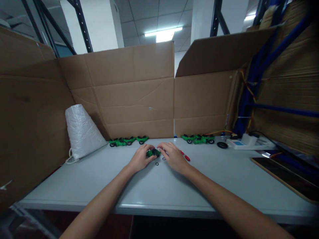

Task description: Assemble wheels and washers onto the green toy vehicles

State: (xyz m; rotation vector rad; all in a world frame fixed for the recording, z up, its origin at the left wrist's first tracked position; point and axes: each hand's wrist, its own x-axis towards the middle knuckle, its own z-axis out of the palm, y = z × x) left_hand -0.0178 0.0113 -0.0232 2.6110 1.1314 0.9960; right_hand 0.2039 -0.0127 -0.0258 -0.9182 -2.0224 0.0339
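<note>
A small green toy car [150, 153] with dark wheels is held in my left hand [141, 158], whose fingers wrap its left side. My right hand [171, 156] is at the car's right side, fingers curled and fingertips close together. Whether a small part sits between those fingertips I cannot make out. On the table just below the hands lie two small black rings, one nearer [157, 164] and another ring [163, 159] by my right fingers. A red-handled tool [185, 156], probably a screwdriver, lies beyond my right hand, partly hidden by it.
Green toy cars stand in a left row [129, 141] and a right row [198, 139] along the back. A white wrapped bundle [82, 132] leans at left. At right are a black ring-shaped roll [222, 145], a power strip [249, 142] and a dark flat panel [286, 176]. Cardboard walls [134, 99] enclose the table.
</note>
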